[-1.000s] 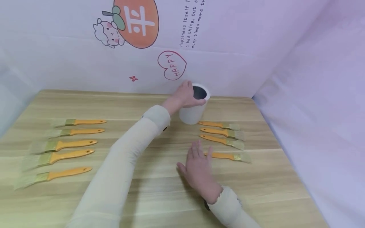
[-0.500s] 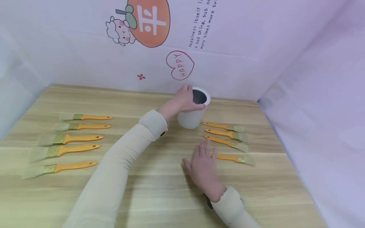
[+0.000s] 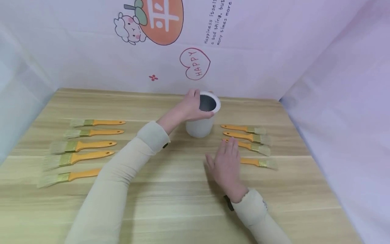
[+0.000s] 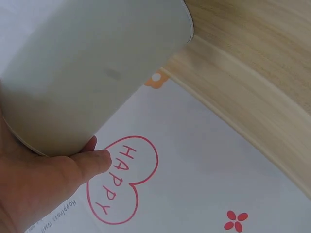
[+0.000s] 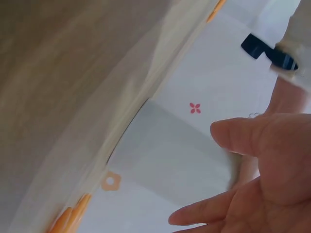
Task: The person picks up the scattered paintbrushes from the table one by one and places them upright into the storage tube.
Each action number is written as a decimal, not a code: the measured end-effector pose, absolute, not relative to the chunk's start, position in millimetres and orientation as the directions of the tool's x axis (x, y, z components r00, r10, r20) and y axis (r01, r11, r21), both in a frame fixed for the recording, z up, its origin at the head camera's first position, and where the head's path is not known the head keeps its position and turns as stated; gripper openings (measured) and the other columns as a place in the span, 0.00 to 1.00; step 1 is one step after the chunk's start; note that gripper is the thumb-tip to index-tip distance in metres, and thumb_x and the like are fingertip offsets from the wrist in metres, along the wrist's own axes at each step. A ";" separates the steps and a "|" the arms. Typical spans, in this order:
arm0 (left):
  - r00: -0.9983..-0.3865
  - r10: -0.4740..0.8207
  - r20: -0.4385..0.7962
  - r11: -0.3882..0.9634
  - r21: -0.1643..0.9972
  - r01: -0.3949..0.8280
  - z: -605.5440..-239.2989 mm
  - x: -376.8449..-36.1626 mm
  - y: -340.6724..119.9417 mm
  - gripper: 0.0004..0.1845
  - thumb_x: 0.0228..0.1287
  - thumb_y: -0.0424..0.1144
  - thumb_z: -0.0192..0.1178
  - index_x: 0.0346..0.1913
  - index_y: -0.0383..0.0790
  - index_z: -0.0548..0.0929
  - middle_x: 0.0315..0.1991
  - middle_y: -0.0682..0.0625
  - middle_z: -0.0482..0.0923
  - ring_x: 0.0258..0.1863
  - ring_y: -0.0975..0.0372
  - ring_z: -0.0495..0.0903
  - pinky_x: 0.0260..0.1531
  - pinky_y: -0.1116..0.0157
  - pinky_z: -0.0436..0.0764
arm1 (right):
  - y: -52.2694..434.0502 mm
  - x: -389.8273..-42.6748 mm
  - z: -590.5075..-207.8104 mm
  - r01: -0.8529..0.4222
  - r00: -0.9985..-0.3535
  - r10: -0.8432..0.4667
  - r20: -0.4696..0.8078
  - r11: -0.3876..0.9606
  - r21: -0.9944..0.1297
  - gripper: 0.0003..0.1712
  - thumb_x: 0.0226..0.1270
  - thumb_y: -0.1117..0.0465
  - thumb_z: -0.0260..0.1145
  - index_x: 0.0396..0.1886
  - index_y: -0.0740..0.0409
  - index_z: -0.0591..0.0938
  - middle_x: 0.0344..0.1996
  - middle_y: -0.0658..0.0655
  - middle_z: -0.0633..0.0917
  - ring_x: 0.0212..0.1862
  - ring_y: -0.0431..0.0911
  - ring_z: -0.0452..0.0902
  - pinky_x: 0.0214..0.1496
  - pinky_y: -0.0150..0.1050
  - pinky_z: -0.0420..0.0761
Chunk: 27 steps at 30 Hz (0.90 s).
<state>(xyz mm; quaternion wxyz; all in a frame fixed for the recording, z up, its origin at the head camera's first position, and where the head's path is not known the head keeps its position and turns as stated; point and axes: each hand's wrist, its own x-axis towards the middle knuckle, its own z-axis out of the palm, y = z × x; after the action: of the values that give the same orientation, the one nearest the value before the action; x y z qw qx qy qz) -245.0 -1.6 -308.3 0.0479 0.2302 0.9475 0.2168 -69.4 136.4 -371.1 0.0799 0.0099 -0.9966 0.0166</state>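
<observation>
A white cylindrical container (image 3: 199,128) with a dark inside stands near the table's back edge, its mouth facing up. My left hand (image 3: 190,107) grips it at the rim, thumb on the near side and fingers on the far side. In the left wrist view the container's smooth wall (image 4: 92,73) fills the upper left, with the hand (image 4: 43,184) at its rim. My right hand (image 3: 228,166) is held flat, fingers extended and holding nothing. Its fingertips overlap the handle end of a paintbrush (image 3: 243,145) in the head view. Another paintbrush (image 3: 250,161) lies beside it, partly hidden by the hand.
Several orange-handled paintbrushes (image 3: 95,145) lie in a column on the left, the nearest partly covered by the left sleeve (image 3: 122,173). More brushes (image 3: 243,128) lie at the right. A printed white cloth (image 3: 250,64) rises behind the wooden table (image 3: 170,203).
My left hand has shifted the container a little to the left, away from the right-hand brushes. My right hand has moved slightly forward and right. The head view has also shifted.
</observation>
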 end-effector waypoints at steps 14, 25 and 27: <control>-0.882 0.471 -0.011 0.810 0.401 0.427 -308.1 -229.6 11.2 0.57 0.52 0.69 0.58 0.72 0.29 0.53 0.67 0.38 0.58 0.62 0.53 0.67 0.63 0.60 0.72 | 211.8 -86.0 -366.3 0.219 -0.950 0.282 0.131 0.906 -0.362 0.44 0.70 0.51 0.56 0.67 0.83 0.53 0.65 0.83 0.57 0.64 0.72 0.58 0.59 0.63 0.71; -0.861 0.508 0.007 0.773 0.436 0.460 -312.2 -219.1 15.3 0.58 0.51 0.69 0.59 0.73 0.30 0.52 0.68 0.38 0.56 0.63 0.53 0.67 0.64 0.59 0.71 | 286.4 -75.8 -356.0 0.377 -0.924 0.382 -0.011 0.905 -0.197 0.34 0.73 0.48 0.46 0.32 0.81 0.75 0.33 0.77 0.74 0.33 0.65 0.73 0.25 0.55 0.77; -0.862 0.507 0.013 0.773 0.436 0.461 -312.9 -216.4 11.6 0.58 0.51 0.69 0.59 0.73 0.30 0.53 0.69 0.38 0.56 0.63 0.52 0.67 0.64 0.59 0.71 | 295.5 -76.0 -354.6 0.372 -0.926 0.356 -0.128 0.918 -0.137 0.35 0.73 0.46 0.42 0.24 0.74 0.75 0.26 0.72 0.75 0.26 0.59 0.74 0.21 0.51 0.74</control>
<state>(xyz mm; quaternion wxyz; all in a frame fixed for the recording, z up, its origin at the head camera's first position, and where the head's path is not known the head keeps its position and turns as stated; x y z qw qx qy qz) -216.4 11.6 -312.9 0.0528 0.2573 0.9401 0.2174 -76.0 295.5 -354.6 -0.0501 -0.1859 -0.9780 0.0798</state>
